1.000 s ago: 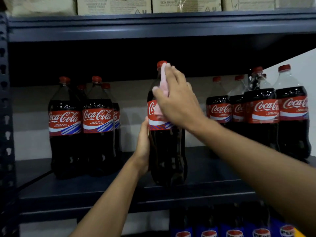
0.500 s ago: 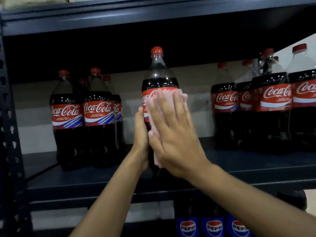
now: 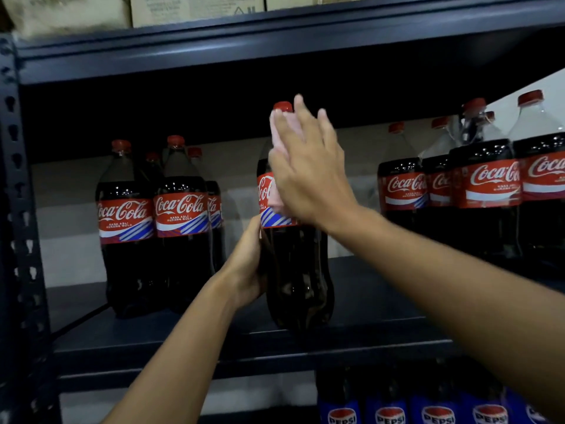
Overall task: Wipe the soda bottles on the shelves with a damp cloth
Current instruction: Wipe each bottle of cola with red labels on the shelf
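A large Coca-Cola bottle (image 3: 295, 270) with a red cap stands at the front middle of the dark metal shelf (image 3: 244, 350). My left hand (image 3: 246, 264) grips its lower body from the left side. My right hand (image 3: 308, 169) lies flat, fingers straight, pressing a pale pink cloth (image 3: 279, 154) against the bottle's neck and upper label. Most of the cloth is hidden under the palm.
Several Coca-Cola bottles (image 3: 153, 221) stand at the shelf's back left, and another group of cola bottles (image 3: 477, 191) at the right. Pepsi bottles (image 3: 391, 414) sit on the shelf below. Cardboard boxes (image 3: 195, 7) rest on the shelf above. A perforated upright post (image 3: 21, 240) bounds the left side.
My right hand with the cloth has slid back up from the bottle's middle to its neck and label. The left hand keeps its hold on the bottle.
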Motion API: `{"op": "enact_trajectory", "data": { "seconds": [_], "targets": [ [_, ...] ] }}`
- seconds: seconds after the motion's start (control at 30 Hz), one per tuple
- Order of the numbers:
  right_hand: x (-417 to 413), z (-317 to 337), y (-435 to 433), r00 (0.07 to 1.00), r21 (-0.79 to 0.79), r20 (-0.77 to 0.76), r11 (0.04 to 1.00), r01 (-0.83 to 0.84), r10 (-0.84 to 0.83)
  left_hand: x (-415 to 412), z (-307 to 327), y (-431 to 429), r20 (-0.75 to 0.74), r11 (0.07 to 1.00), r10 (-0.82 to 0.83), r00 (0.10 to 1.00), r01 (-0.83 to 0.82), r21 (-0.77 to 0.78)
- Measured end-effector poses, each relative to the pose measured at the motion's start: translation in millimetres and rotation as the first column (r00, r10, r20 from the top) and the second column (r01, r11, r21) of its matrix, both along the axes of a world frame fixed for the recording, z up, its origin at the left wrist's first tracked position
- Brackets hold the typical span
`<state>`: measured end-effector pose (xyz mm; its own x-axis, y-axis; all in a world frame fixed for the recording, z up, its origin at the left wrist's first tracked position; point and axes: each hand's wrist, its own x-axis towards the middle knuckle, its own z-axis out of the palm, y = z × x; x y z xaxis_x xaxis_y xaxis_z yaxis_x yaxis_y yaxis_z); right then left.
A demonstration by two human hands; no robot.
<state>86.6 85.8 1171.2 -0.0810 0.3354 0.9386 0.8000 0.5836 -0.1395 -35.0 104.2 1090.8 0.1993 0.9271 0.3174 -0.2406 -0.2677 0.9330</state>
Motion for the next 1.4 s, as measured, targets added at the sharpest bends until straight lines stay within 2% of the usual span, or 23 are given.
{"op": "enact_trajectory", "data": {
  "seconds": [0.07, 0.2, 0.3, 0.37, 0.43, 0.5, 0.6, 0.73, 0.8, 0.9, 1.0, 1.13, 1.27, 1.4],
  "targets": [
    [-0.3, 16.3, -1.3, 0.996, -0.031, -0.044, 0.997, -0.075, 0.073, -2.3, 2.1, -4.3, -0.007, 0.999, 0.048, 0.999, -0.048, -0.005],
    [-2.3, 4.4, -3.8, 0.990, 0.049, -0.018, 0.989, -0.141, 0.142, 13.2, -3.3, -14.4, 0.127, 0.992, 0.110, 0.986, -0.117, 0.049],
    [-1.7, -35.2, -3.9, 0.996, 0.195, 0.059, 0.977, -0.081, 0.071, 22.4, -7.7, -9.5, 0.215, 0.983, 0.136, 0.967, -0.159, 0.094],
    [-1.6, -74.3, -3.2, 0.992, 0.249, 0.123, 0.968, -0.005, -0.026, 22.7, -9.6, -3.1, 0.206, 0.976, 0.145, 0.968, -0.174, 0.131],
    [-0.2, -115.0, -5.0, 0.982, 0.253, 0.176, 0.967, 0.027, -0.073, 19.8, -9.4, 0.4, 0.193, 0.976, 0.103, 0.976, -0.136, 0.167],
    [4.6, -148.5, -8.1, 0.957, 0.214, 0.275, 0.976, 0.032, -0.092, 16.9, -9.3, 5.0, 0.195, 0.988, 0.038, 0.980, -0.066, 0.140],
    [14.7, -156.4, -8.1, 0.911, 0.192, 0.396, 0.980, 0.045, -0.120, 11.2, -9.4, 9.3, 0.170, 0.996, 0.002, 0.986, -0.018, 0.089],
    [10.7, -95.9, 4.4, 0.971, 0.217, 0.237, 0.976, -0.018, -0.035, 9.2, -7.3, 2.1, 0.047, 0.999, 0.006, 0.999, -0.007, 0.033],
    [12.7, -56.1, 8.1, 0.988, 0.134, 0.151, 0.990, -0.044, 0.023, 8.3, -5.1, 2.0, 0.014, 1.000, 0.010, 1.000, -0.010, -0.010],
    [17.1, -7.6, 7.9, 0.984, 0.002, 0.032, 0.985, -0.174, 0.173, -2.1, -2.7, 0.6, -0.013, 1.000, 0.018, 1.000, -0.018, -0.015],
    [16.2, 10.2, 7.2, 0.977, -0.014, 0.021, 0.977, -0.212, 0.212, 4.9, -6.8, -14.0, 0.011, 0.998, 0.059, 0.998, -0.059, 0.033],
    [10.4, -12.6, 6.5, 0.988, 0.069, 0.038, 0.986, -0.153, 0.150, 28.5, -16.9, -13.8, 0.097, 0.979, 0.149, 0.984, -0.160, 0.127],
    [8.4, -69.4, 9.1, 0.983, 0.253, 0.185, 0.966, -0.043, -0.005, 23.8, -17.3, -2.4, 0.148, 0.977, 0.121, 0.982, -0.144, 0.158],
    [1.2, -141.9, 6.3, 0.950, 0.271, 0.292, 0.962, 0.025, -0.107, 14.5, -21.1, 5.4, 0.166, 0.986, 0.022, 0.986, -0.049, 0.158]
  ]
}}
